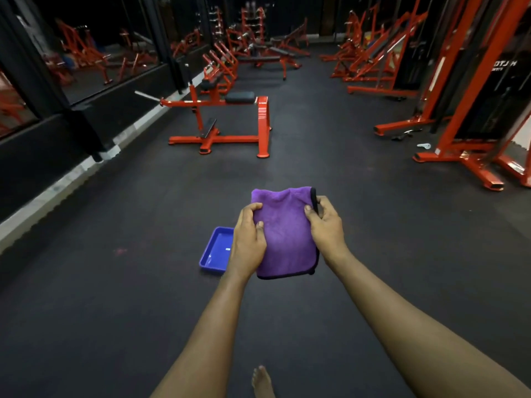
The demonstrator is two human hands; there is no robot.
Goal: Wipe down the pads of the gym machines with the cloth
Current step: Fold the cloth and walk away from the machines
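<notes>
Cloth [283,234] hangs between our 2 hands: left hand [249,239] and right hand [324,222] each clamp an edge; blue tray [214,255] lies just beyond our left hand.

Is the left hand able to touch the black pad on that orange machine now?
Probably not yet. The left hand grips the purple cloth, and the pad sits far ahead across the floor. Nothing blocks the way; walking closer should do.

Your left hand [248,239] hides the right side of the blue tray [214,254]. Your bare foot [262,382] is cut off at the bottom edge; distant machines [258,38] blur together.
</notes>
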